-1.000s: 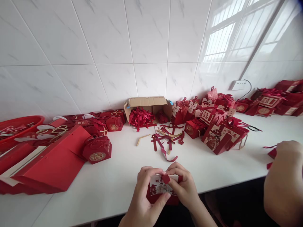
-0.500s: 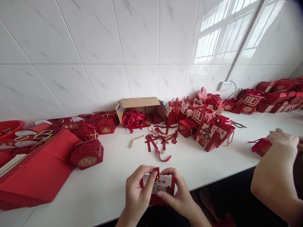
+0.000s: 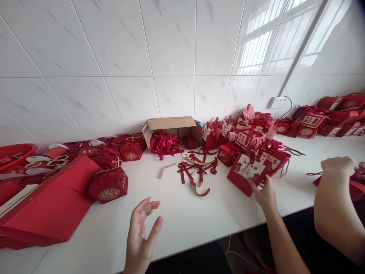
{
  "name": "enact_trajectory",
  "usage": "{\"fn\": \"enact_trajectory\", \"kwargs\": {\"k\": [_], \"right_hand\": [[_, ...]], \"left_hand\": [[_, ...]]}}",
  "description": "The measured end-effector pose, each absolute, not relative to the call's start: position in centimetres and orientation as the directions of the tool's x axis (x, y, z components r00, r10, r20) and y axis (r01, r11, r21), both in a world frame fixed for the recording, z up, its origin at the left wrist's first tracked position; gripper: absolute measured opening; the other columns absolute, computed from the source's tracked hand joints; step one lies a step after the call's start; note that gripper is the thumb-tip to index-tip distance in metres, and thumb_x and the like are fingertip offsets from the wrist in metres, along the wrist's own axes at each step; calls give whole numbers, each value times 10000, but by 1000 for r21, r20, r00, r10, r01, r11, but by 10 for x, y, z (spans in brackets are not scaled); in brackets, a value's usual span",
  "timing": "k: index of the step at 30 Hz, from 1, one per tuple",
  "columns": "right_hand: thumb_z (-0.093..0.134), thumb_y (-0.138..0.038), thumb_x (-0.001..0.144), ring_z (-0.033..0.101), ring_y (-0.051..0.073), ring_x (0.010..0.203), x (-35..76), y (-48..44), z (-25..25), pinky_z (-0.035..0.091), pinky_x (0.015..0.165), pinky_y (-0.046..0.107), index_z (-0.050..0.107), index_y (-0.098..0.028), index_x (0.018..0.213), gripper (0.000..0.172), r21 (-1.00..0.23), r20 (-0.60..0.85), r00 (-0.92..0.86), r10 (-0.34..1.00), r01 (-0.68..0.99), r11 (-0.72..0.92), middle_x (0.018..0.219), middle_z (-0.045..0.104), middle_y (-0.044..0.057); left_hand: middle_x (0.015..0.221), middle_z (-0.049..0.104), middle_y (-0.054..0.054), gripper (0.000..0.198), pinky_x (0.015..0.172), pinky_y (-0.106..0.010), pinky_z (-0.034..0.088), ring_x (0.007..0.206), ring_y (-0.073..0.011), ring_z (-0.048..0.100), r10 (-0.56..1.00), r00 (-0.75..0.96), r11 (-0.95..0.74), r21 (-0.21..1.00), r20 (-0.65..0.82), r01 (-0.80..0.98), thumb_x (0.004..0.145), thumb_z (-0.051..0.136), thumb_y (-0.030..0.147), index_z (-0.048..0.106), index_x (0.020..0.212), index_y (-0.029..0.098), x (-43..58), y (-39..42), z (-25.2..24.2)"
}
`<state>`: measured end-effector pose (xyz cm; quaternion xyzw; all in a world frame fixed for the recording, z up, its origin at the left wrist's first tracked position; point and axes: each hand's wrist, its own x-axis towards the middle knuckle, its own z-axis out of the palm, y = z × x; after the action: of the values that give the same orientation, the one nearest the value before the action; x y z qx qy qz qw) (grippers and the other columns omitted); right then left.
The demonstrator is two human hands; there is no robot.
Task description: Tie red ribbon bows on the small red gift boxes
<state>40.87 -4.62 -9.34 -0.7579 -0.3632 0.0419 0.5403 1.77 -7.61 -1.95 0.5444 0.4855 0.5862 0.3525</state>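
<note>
My left hand (image 3: pixel 144 228) hangs over the front of the white table with its fingers apart and nothing in it. Over to the right, my right hand (image 3: pixel 264 193) grips a red gift box (image 3: pixel 243 177) with a pale printed panel by its lower right side. That box is tilted, in front of other red gift boxes and partly covering them. Between my hands, farther back, lie red and gold strap strips (image 3: pixel 196 169) in a loose heap. One curved red strip (image 3: pixel 199 190) sits nearest to me.
An open cardboard box (image 3: pixel 172 123) with red ribbons leans against the tiled wall. Red boxes (image 3: pixel 110 186) and a large red sheet-like case (image 3: pixel 54 205) fill the left. More boxes (image 3: pixel 310 121) are stacked far right. A co-worker's arm (image 3: pixel 333 201) reaches in at right.
The gift box that both hands held at the table's front edge has moved right and farther back in my right hand. My left hand has let go and moved left.
</note>
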Motion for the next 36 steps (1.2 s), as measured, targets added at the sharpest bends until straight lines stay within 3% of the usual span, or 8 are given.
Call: {"fn": "enact_trajectory", "kwargs": {"k": [4,8,10,13,18,22,29,36], "right_hand": [[661,-562,623,514,402,1044,435,-10,-86,410,859,578,499,-106,1135,705,-825,369,803,468,515,-233,1090,574,213],[674,-580,642,213,475,1299,403,-5,-77,227,996,660,315,-45,1366,969,-764,531,800,278,594,-250,1409,249,314],[585,-556,757,310,419,1265,367,-7,-73,328,968,602,355,-68,1358,809,-706,620,705,343,692,-148,1363,324,284],[400,-401,911,582,248,928,301,-5,-69,489,822,415,543,-174,1202,395,-664,431,281,857,742,91,1082,582,150],[733,-243,687,611,174,715,225,23,-70,474,628,269,689,-204,887,208,-663,172,61,983,745,70,882,633,58],[670,-149,736,603,172,716,220,39,-70,462,638,297,652,-122,757,39,-675,21,110,994,735,-67,829,632,76],[525,-231,843,629,162,662,245,12,-60,491,687,317,657,-184,898,150,-881,17,42,999,473,-5,791,692,57],[558,-471,824,656,160,617,232,-31,-47,501,503,273,592,-147,966,356,-999,-8,-89,996,52,-3,803,705,75]], "left_hand": [[1100,603,-90,479,1009,-472,362,1093,-266,541,950,-178,-215,951,256,221,788,624,439,475,1196,237,-2,-77,-44],[1105,629,-99,425,949,-465,436,1052,-275,583,955,-119,-201,892,270,404,789,613,432,505,1145,227,-18,-76,-75],[1082,648,-102,391,912,-457,471,998,-270,612,957,-100,-198,862,274,467,796,598,432,523,1114,218,-22,-75,-87],[1043,668,-103,361,888,-450,500,963,-265,637,959,-67,-204,831,277,518,802,580,432,542,1081,207,-22,-73,-99],[1069,661,-102,342,885,-433,520,1004,-254,634,962,24,-232,771,271,594,822,554,404,548,1105,211,-22,-75,-106],[1088,654,-110,339,896,-444,518,1028,-254,626,969,61,-224,752,238,621,834,542,399,550,1119,214,-23,-79,-105],[1076,666,-116,342,907,-461,506,1025,-260,627,977,39,-196,804,211,561,828,561,391,567,1113,204,-19,-82,-96],[933,697,-88,274,862,-421,509,901,-246,649,979,-12,-180,888,204,423,794,611,403,630,974,198,2,-77,-67]]}}
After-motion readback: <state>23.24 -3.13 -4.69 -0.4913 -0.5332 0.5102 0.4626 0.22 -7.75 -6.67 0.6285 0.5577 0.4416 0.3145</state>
